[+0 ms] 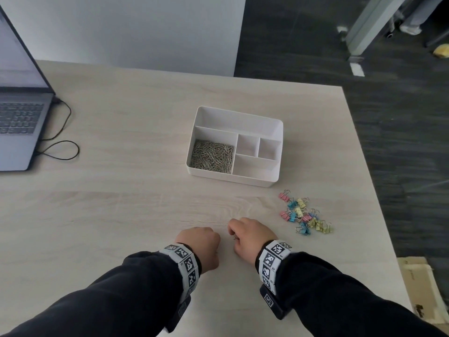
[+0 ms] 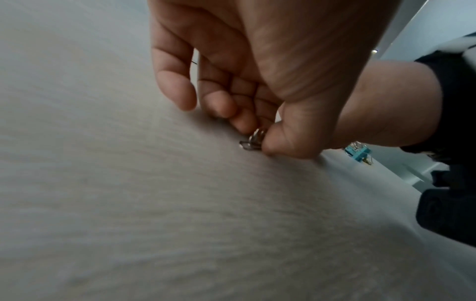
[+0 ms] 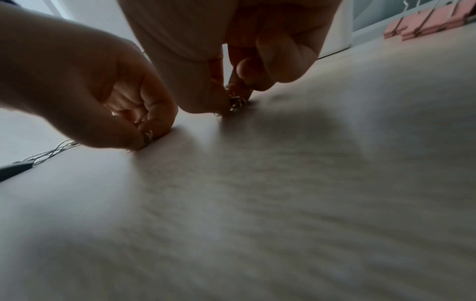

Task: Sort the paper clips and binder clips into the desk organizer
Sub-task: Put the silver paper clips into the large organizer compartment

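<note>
Far left on the wooden desk (image 1: pixel 126 190): open laptop (image 1: pixel 19 122), black cable (image 1: pixel 60 142) looping beside it.

Near the front edge, left hand (image 1: pixel 201 246) knuckles-up, fingers curled down to the desk. Thumb and fingertips (image 2: pixel 244 122) pinching a few silver paper clips (image 2: pixel 253 140) against the wood, clips touching the surface.

Just beside it, close but apart, right hand (image 1: pixel 250 237) in the same posture: curled, tips down on the desk, thumb and forefinger pinching a small bunch of loose clips (image 3: pixel 235 104) right at the surface. How many clips in either pinch: cannot tell, too blurred.

Farther back, centre-right: white desk organizer (image 1: pixel 277 177), well apart from both hands. Heap of paper clips (image 1: pixel 212 156) filling its large front-left compartment.

Right of the hands and in front of the organizer: scattered pile of binder clips (image 1: pixel 305 215), pink, blue and yellow, lying on the desk, near the right hand but untouched.

Far right, beyond the desk edge: dark floor (image 1: pixel 401 142), flattened cardboard (image 1: pixel 420 283).
</note>
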`<state>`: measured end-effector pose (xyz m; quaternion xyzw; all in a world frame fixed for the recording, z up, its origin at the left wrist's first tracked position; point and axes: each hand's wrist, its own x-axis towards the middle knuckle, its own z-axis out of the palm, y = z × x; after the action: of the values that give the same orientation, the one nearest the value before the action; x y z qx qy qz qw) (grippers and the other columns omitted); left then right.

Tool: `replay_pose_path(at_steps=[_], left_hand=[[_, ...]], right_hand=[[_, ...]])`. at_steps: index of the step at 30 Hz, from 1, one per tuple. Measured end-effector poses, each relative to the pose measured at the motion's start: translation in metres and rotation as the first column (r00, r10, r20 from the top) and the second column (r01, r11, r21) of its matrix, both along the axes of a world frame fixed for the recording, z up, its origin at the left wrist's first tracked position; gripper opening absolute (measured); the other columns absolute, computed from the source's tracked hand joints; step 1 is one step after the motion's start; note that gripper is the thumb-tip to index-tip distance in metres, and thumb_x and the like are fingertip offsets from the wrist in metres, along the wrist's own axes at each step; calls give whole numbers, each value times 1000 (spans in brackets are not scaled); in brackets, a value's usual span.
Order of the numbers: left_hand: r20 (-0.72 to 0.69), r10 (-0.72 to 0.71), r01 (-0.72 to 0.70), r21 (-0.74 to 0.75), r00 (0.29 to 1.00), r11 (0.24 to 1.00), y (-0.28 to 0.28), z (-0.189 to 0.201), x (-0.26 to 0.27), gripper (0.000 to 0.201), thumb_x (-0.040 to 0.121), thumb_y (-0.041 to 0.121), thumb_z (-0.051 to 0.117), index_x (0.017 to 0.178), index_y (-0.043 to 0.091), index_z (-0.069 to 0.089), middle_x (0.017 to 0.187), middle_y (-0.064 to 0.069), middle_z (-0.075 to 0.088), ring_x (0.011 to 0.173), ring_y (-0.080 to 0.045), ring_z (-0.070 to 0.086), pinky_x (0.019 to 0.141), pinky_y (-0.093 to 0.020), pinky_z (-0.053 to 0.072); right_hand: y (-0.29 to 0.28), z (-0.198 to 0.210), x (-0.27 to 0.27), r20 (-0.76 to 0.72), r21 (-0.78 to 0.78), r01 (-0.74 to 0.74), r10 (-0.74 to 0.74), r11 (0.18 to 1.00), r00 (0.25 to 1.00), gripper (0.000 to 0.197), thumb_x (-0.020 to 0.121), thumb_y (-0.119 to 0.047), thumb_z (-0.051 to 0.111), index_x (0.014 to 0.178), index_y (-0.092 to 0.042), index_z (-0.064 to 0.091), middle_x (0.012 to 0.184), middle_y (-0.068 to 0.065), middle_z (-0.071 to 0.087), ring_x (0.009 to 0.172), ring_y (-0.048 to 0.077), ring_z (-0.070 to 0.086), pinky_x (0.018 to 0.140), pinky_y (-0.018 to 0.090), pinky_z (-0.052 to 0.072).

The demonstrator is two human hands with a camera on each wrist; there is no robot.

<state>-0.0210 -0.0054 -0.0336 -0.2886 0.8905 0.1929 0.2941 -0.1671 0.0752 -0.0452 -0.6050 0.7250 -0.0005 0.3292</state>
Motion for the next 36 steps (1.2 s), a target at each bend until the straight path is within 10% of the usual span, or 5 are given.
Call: replay_pose_path(at_steps=[5,19,26,31,36], left_hand=[[-118,294,-268,196,949,943,-36,5,4,10,68,36,63,74,28,61,82,8,64,81,-17,62,71,-28,51],[-475,805,-558,583,355,591,-132,54,-38,5,86,25,70,87,29,72,76,9,73,71,-9,71,57,-32,60],[-524,656,-551,368,543,749,-120,35,-22,6,83,23,68,79,28,68,76,14,66,66,-8,63,62,-25,52],[-200,393,-329,289,898,899,-82,6,3,5,77,33,69,81,30,69,85,12,69,80,-10,64,78,-24,52],[-94,162,-141,193,982,971,-51,-4,9,28,68,50,67,90,32,66,98,11,63,92,-15,62,81,-31,53]], right_hand=[[-7,4,-10,133,-45,228,-220,973,966,18,79,-16,58,96,-22,58,93,-3,59,84,16,56,77,27,47],[-122,57,-37,422,-296,623,-486,724,766,11,82,-18,67,88,-27,65,74,-15,59,63,-1,51,63,18,47],[-110,44,-44,307,-317,563,-479,763,822,11,86,-21,65,96,-26,67,100,-9,62,89,7,58,82,20,44],[-84,37,-46,161,-312,463,-434,830,886,18,88,-17,58,101,-22,69,105,-5,61,91,11,57,81,21,41],[-83,34,-44,151,-281,443,-417,851,896,29,88,-15,56,114,-20,67,112,-2,57,99,14,57,81,17,36]])
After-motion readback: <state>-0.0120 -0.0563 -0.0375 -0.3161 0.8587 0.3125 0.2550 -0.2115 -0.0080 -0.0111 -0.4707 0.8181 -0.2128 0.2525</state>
